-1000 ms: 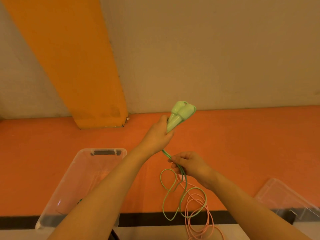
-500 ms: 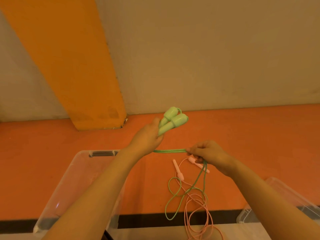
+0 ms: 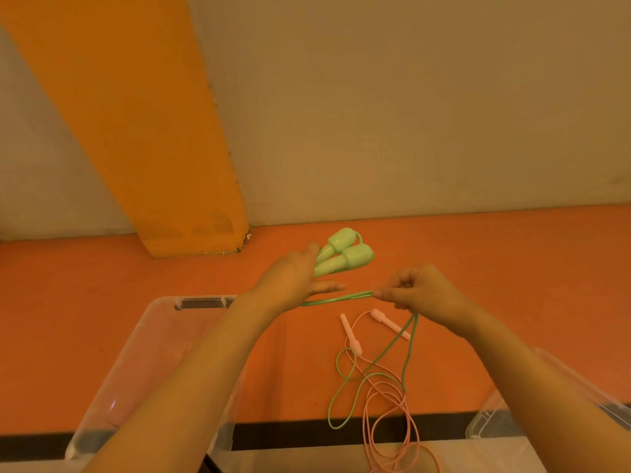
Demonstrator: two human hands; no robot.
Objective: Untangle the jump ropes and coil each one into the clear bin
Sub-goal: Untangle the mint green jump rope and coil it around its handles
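Orange floor steady; hands [image 3: 423, 295] have stretched green rope [image 3: 336, 298] sideways.

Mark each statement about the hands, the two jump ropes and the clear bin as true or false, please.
1. The left hand grips both light green plastic jump rope handles. True.
2. The right hand pinches the thin pink jump rope. False: it pinches the thin green rope cord.
3. The pink rope handles lie on the orange surface. True.
4. The green rope lies coiled in the clear plastic bin. False: it hangs from the hands.
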